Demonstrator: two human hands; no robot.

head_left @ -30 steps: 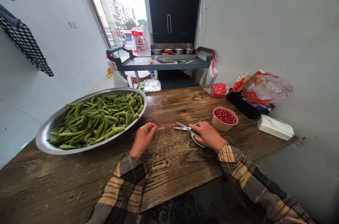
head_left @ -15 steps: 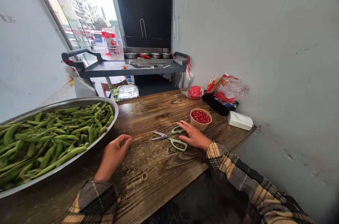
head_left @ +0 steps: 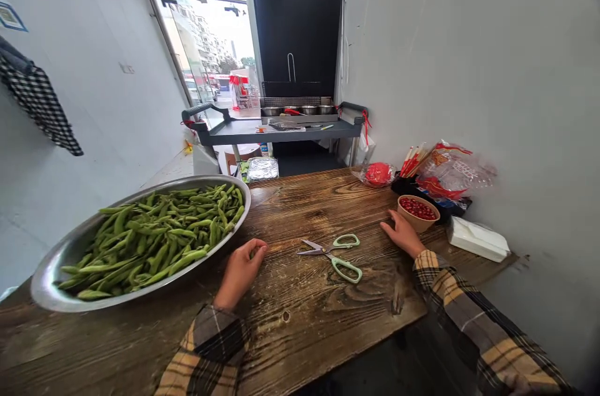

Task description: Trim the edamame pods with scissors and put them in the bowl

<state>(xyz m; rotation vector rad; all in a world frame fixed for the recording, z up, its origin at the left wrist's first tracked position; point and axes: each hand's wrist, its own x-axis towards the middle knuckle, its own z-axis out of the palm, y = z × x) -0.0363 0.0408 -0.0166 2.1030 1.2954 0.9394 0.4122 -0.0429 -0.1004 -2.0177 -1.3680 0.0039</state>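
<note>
My right hand (head_left: 402,235) has its fingers stretched out against the near left side of a brown paper bowl (head_left: 419,225) filled with red berry-like seeds (head_left: 417,208). On the wooden table (head_left: 300,352) between my hands lies a pair of scissors (head_left: 324,251), blades spread, pale green handles to the right; neither hand touches it. My left hand (head_left: 241,271) rests on the wood beside a big metal basin (head_left: 49,287) of green bean pods (head_left: 164,240). Its thumb and fingers are curled together, and whatever they may hold is hidden.
Behind the bowl, a black tray (head_left: 462,203) holds wrapped chopsticks and plastic packets against the wall. A red bundle in clear plastic (head_left: 377,173) lies left of it, a white tissue pack (head_left: 478,240) to the right. A grey cart (head_left: 281,133) stands beyond the table.
My right hand has moved away from the scissors, and the bowl has slid right, closer to the black tray. The view has turned left, showing more of the basin.
</note>
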